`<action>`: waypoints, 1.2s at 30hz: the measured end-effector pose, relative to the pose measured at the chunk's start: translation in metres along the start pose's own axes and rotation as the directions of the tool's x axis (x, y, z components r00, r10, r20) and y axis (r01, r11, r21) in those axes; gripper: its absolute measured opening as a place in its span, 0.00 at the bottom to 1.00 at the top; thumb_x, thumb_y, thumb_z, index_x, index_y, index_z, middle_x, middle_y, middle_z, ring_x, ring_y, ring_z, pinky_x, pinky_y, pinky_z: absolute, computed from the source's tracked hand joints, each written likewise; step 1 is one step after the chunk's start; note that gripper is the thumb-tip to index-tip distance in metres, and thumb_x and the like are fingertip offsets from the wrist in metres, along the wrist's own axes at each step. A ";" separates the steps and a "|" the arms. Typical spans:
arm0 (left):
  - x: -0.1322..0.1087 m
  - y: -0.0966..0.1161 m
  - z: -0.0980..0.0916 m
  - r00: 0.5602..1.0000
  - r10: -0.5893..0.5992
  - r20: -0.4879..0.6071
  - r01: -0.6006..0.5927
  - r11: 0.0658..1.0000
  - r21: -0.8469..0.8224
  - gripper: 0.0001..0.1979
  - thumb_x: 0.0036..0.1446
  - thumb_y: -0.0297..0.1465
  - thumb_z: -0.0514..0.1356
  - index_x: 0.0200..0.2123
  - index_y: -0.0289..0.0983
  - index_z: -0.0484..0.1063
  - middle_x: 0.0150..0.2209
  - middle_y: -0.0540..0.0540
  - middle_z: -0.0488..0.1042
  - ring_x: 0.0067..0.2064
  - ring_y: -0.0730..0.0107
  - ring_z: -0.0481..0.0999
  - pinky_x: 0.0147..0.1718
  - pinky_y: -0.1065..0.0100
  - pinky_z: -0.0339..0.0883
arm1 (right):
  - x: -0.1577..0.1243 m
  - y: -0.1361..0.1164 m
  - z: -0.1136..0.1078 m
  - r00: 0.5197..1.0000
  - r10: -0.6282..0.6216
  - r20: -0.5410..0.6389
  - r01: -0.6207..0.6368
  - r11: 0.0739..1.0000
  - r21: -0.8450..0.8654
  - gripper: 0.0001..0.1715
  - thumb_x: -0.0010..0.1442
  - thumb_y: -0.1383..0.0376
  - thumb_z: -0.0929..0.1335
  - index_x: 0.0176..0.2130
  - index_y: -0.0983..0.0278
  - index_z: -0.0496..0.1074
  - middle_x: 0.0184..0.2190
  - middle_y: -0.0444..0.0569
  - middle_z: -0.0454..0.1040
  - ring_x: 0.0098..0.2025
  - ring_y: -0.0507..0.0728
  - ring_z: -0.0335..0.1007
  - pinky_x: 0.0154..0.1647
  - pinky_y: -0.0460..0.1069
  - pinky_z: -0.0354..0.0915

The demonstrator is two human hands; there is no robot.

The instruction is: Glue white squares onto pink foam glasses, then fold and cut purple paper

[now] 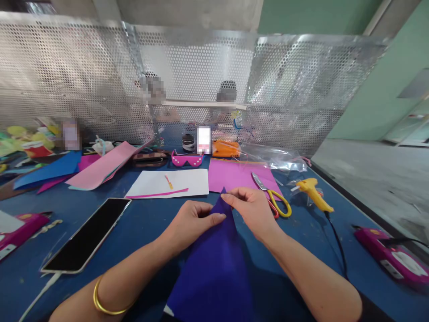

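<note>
A dark blue sheet [217, 268], folded or rolled to a narrow point at its far end, lies between my two hands. My left hand [197, 221] grips its left edge, thumb on top and fingers underneath. Close to the tip, my right hand [250, 205] pinches the right edge between thumb and fingers. Just beyond my right hand lie scissors [276, 201] with yellow and red handles, partly on a magenta-purple sheet [237, 172]. A white sheet [187, 179] bearing a thin pink strip [161, 194] lies ahead of my left hand.
On the right are a yellow hot glue gun [315, 194] and a magenta power strip [390, 255] with cords. A phone [89, 235] with a charging cable lies left. Pink sunglasses [187, 159], an orange pack [226, 148] and coloured sheets [103, 167] line the back, before a perforated metal screen [201, 58].
</note>
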State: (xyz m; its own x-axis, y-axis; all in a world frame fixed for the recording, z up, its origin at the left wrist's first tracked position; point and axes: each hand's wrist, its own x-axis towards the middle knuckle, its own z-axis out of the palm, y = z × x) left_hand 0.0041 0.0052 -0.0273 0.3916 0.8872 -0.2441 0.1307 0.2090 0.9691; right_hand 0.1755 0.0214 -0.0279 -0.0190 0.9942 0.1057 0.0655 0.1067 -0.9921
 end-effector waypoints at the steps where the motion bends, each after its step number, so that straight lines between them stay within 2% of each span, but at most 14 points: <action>1: 0.000 -0.001 0.001 1.000 -0.002 0.015 0.002 1.000 -0.022 0.17 0.50 0.44 0.67 0.29 0.35 0.78 0.25 0.49 0.78 0.24 0.74 0.72 0.26 0.71 0.64 | -0.001 0.001 0.000 1.000 0.004 0.004 -0.004 1.000 0.015 0.14 0.48 0.55 0.74 0.24 0.64 0.76 0.20 0.42 0.70 0.24 0.49 0.58 0.25 0.47 0.56; 8: 0.001 -0.005 0.006 0.999 -0.028 -0.036 0.028 1.000 0.002 0.18 0.49 0.46 0.67 0.25 0.35 0.76 0.23 0.49 0.77 0.22 0.72 0.71 0.22 0.71 0.61 | -0.003 0.004 0.002 1.000 0.013 -0.015 -0.011 0.995 0.095 0.14 0.47 0.57 0.74 0.19 0.64 0.73 0.16 0.40 0.65 0.21 0.48 0.55 0.22 0.46 0.53; 16: -0.001 -0.004 0.008 1.000 0.021 -0.005 -0.021 1.000 0.018 0.15 0.50 0.43 0.66 0.24 0.36 0.76 0.22 0.50 0.76 0.22 0.73 0.70 0.23 0.71 0.62 | -0.002 0.003 -0.003 0.996 0.091 0.011 -0.092 0.986 0.140 0.12 0.46 0.56 0.75 0.25 0.63 0.78 0.23 0.44 0.75 0.27 0.51 0.66 0.32 0.48 0.64; 20: -0.001 -0.007 0.011 1.000 0.017 -0.003 -0.017 0.998 0.068 0.16 0.51 0.43 0.64 0.22 0.36 0.75 0.21 0.51 0.74 0.21 0.73 0.67 0.22 0.71 0.59 | -0.001 0.005 -0.003 0.998 0.067 -0.010 -0.065 0.993 0.101 0.12 0.46 0.57 0.74 0.22 0.63 0.76 0.19 0.43 0.72 0.24 0.51 0.64 0.28 0.48 0.62; 28: 0.002 -0.009 0.011 0.999 0.032 0.021 -0.034 0.996 0.086 0.18 0.50 0.44 0.65 0.21 0.35 0.74 0.19 0.52 0.71 0.20 0.75 0.65 0.21 0.72 0.57 | -0.004 0.006 -0.001 0.997 0.075 0.006 -0.075 0.980 0.182 0.16 0.45 0.57 0.75 0.18 0.62 0.71 0.18 0.42 0.69 0.24 0.50 0.60 0.29 0.47 0.60; 33: 0.001 -0.009 0.009 1.000 0.019 0.019 -0.020 0.999 0.028 0.16 0.50 0.44 0.66 0.26 0.36 0.78 0.24 0.49 0.76 0.23 0.72 0.70 0.24 0.70 0.62 | -0.001 0.001 -0.008 0.985 0.149 0.091 -0.165 0.962 0.217 0.19 0.44 0.50 0.76 0.23 0.64 0.76 0.22 0.44 0.73 0.27 0.51 0.66 0.33 0.48 0.64; 36: 0.001 -0.010 0.008 0.999 0.013 0.031 -0.014 1.000 0.008 0.15 0.50 0.43 0.66 0.26 0.36 0.78 0.24 0.49 0.77 0.23 0.72 0.71 0.25 0.70 0.63 | 0.003 -0.002 -0.015 0.973 0.187 0.135 -0.215 0.949 0.230 0.21 0.43 0.49 0.77 0.24 0.64 0.78 0.22 0.45 0.74 0.27 0.51 0.67 0.35 0.49 0.65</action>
State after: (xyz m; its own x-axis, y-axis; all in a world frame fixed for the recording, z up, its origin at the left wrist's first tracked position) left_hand 0.0107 0.0003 -0.0371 0.4214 0.8767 -0.2320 0.1324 0.1936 0.9721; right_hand 0.1898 0.0238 -0.0243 -0.1413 0.9857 -0.0921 -0.1636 -0.1150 -0.9798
